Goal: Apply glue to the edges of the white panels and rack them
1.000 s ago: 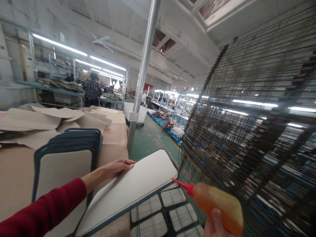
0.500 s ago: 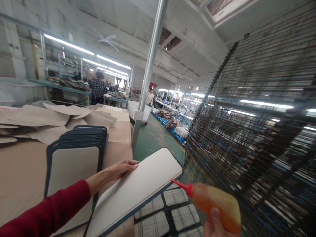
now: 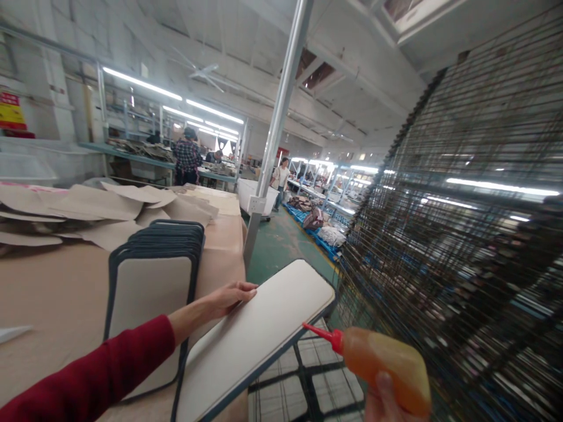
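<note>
My left hand [image 3: 235, 296] grips the far long edge of a white panel with a dark blue border [image 3: 264, 328], which is tilted over the table's edge. My right hand [image 3: 382, 401], partly cut off by the bottom of the view, is closed around a squeeze bottle [image 3: 387, 366] of amber liquid, probably glue. Its red nozzle [image 3: 323, 333] points left, with the tip at the panel's near long edge; whether it touches, I cannot tell. Left of the panel, similar panels [image 3: 153, 299] lean in a stack on the table.
Beige sheets [image 3: 97, 202] lie piled on the brown-covered table [image 3: 53, 299]. A metal post [image 3: 277, 123] rises at its right edge. A wire rack [image 3: 448, 193] fills the right side. Below the bottle lie pale panels on a dark frame [image 3: 308, 381]. Other people [image 3: 280, 179] are farther back.
The nozzle tip has shifted along the panel's edge, away from its far corner and toward me. The whole scene has slid right as the camera turned left. Both hands keep their hold.
</note>
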`<state>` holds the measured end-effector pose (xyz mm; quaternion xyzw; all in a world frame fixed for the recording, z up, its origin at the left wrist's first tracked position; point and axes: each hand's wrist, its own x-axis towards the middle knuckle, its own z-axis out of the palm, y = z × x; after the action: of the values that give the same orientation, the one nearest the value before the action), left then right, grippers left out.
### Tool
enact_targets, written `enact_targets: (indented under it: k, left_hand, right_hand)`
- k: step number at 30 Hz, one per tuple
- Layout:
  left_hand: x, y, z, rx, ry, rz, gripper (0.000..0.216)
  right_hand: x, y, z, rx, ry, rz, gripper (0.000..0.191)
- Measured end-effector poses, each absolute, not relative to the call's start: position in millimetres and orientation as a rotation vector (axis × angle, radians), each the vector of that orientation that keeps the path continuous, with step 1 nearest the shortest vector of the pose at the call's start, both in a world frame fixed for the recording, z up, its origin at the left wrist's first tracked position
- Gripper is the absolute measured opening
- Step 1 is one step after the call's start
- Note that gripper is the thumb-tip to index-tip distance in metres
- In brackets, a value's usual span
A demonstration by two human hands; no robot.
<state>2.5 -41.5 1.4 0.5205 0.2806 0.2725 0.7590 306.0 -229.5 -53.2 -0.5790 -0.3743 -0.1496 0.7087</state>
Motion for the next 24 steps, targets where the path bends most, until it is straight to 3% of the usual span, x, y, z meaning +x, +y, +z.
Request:
enact_targets:
  k: [4, 9, 24]
  left_hand:
    - [2.9, -40.9, 0.6, 1.125, 0.644, 0.600, 0.050]
    - [3.2, -37.6, -0.8, 1.111, 0.675, 0.609, 0.050]
    - [6.8, -37.8, 17.1, 1.109, 0.804, 0.637, 0.051]
  right_hand:
    - [290.8, -224.9, -51.7, -1.234, -0.807, -0.211, 0.056]
    - [286.9, -228.4, -46.9, -1.275, -0.738, -0.105, 0.048]
    - [288.3, -224.3, -63.9, -1.243, -0.843, -0.099, 0.046]
